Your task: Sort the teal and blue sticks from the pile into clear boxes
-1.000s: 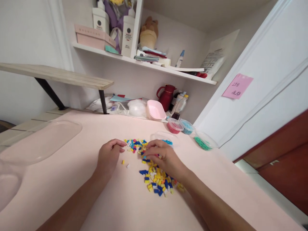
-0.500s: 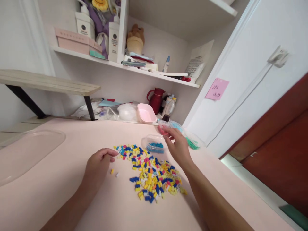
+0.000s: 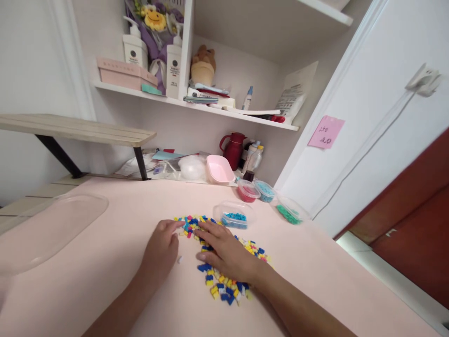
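A heap of small building bricks (image 3: pixel 224 288), mostly yellow, dark blue and white with some pink and orange, lies on the pink tabletop. Over its middle my right hand (image 3: pixel 226 250) is laid palm down, fingers stretched out, hiding many bricks. At the heap's left edge is my left hand (image 3: pixel 161 248), its index finger reaching toward light-blue and yellow bricks and its thumb apart; nothing shows in its grip. A single white brick (image 3: pixel 180 259) lies between the hands. Just behind the heap stands a clear tub of blue bricks (image 3: pixel 234 220).
Farther back are tubs of pink bricks (image 3: pixel 248 192), light-blue bricks (image 3: pixel 264 191) and green bricks (image 3: pixel 288 214). A large clear lid (image 3: pixel 70 229) lies at left. Against the back stand a pink basin (image 3: pixel 220 169) and a red jug (image 3: pixel 234 150). A wooden riser (image 3: pixel 77 128) overhangs the left.
My right hand has come back from the pink-brick tub and now lies spread on the heap. My left hand's index finger has reached in to the bricks at the heap's left edge.
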A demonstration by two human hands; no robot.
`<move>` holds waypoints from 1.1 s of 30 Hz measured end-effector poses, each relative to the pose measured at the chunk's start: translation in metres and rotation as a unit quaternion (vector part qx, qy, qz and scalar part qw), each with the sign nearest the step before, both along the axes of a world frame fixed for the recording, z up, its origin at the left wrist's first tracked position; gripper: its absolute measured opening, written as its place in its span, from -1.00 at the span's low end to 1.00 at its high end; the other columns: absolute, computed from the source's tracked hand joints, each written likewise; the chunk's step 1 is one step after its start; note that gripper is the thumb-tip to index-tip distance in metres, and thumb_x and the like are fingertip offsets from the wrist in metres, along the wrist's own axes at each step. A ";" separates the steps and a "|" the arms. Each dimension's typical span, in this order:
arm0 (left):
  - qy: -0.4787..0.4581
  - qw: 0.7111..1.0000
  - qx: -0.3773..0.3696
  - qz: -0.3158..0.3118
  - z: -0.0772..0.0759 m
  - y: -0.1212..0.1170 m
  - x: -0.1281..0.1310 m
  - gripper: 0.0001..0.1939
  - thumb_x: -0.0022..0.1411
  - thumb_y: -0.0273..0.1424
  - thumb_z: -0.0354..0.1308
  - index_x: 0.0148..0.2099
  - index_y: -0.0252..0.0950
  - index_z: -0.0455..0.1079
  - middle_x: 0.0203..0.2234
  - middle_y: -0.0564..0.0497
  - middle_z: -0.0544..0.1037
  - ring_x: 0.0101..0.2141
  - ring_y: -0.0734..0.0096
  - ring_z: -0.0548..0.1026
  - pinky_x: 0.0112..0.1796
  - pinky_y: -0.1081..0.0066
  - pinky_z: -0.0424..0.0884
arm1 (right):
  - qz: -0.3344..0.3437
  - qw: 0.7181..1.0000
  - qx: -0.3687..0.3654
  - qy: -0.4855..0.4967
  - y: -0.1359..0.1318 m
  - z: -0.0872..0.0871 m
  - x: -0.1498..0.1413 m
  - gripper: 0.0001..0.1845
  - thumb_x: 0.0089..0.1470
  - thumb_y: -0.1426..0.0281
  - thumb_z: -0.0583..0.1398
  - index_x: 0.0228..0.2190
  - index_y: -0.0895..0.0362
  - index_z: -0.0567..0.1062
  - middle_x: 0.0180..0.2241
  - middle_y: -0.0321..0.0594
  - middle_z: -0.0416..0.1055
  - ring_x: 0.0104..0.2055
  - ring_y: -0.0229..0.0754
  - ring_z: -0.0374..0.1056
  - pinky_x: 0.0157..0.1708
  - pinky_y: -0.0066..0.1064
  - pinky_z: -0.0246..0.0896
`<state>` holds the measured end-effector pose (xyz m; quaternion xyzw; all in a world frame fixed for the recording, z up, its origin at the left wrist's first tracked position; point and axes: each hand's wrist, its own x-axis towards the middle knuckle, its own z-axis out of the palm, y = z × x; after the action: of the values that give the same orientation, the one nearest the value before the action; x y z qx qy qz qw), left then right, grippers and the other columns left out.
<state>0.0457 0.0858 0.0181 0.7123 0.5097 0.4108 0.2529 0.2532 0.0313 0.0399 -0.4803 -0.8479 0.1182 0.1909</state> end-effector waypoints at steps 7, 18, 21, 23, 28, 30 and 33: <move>0.147 0.989 0.003 -0.028 -0.004 -0.009 0.004 -0.50 0.18 -0.51 -0.10 0.08 -0.09 0.45 0.03 -0.06 0.48 0.06 0.15 0.39 0.09 0.03 0.28 | 0.003 0.990 0.016 0.139 0.001 0.022 0.008 -0.65 0.36 0.33 0.00 0.02 0.02 0.51 0.04 -0.18 0.49 0.10 -0.15 0.38 0.14 -0.27 0.27; 0.174 0.984 0.008 -0.042 0.000 -0.010 0.004 -0.47 0.17 -0.59 -0.13 0.00 -0.07 0.51 0.01 -0.03 0.50 0.05 0.17 0.42 0.06 0.11 0.30 | 0.044 0.998 0.020 0.039 -0.003 0.009 -0.004 -0.69 0.31 0.34 0.09 0.02 0.03 0.51 0.10 -0.16 0.43 0.18 -0.14 0.30 0.20 -0.27 0.18; 0.164 0.985 -0.013 -0.048 0.006 -0.010 0.003 -0.46 0.19 -0.60 -0.16 -0.03 -0.08 0.53 -0.01 -0.03 0.52 0.03 0.20 0.43 0.07 0.13 0.31 | 0.011 0.995 0.035 0.093 -0.003 0.013 -0.004 -0.67 0.32 0.37 0.06 0.05 0.00 0.48 0.08 -0.19 0.44 0.13 -0.18 0.33 0.16 -0.31 0.23; 0.151 0.987 -0.015 -0.045 0.008 -0.010 0.003 -0.47 0.21 -0.59 -0.17 0.01 -0.12 0.52 0.00 -0.05 0.51 0.05 0.21 0.42 0.09 0.14 0.30 | -0.027 0.994 0.053 0.093 -0.001 0.009 -0.003 -0.60 0.29 0.40 0.07 0.13 0.00 0.40 0.16 -0.14 0.34 0.17 -0.14 0.28 0.18 -0.26 0.22; 0.191 0.981 -0.004 -0.045 0.004 -0.011 0.004 -0.45 0.17 -0.60 -0.11 0.05 -0.06 0.51 0.06 -0.06 0.49 0.10 0.13 0.40 0.09 0.05 0.29 | -0.044 0.996 0.074 0.001 0.002 -0.001 0.000 -0.55 0.25 0.40 0.12 0.16 0.06 0.37 0.18 -0.06 0.32 0.20 -0.01 0.23 0.19 -0.10 0.15; 0.206 0.977 0.006 -0.063 0.003 -0.012 0.005 -0.42 0.14 -0.63 -0.12 0.00 -0.02 0.54 0.05 -0.04 0.51 0.09 0.12 0.41 0.07 0.04 0.30 | -0.021 0.997 0.067 -0.016 0.002 0.002 0.000 -0.66 0.26 0.38 0.13 0.06 0.05 0.46 0.07 -0.11 0.43 0.12 -0.03 0.30 0.14 -0.13 0.18; 0.171 0.980 -0.002 -0.102 0.006 -0.012 0.006 -0.44 0.12 -0.66 -0.15 -0.14 -0.06 0.59 -0.04 -0.01 0.55 0.03 0.22 0.45 0.07 0.13 0.32 | -0.007 0.999 0.052 -0.003 0.001 0.009 0.001 -0.79 0.29 0.41 0.10 -0.19 0.07 0.55 -0.17 -0.21 0.55 -0.10 -0.14 0.41 -0.02 -0.29 0.25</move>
<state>0.0515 0.0735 0.0240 0.8198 0.4710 0.2539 0.2042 0.2537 0.0323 0.0491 -0.4758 -0.8503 0.0707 0.2137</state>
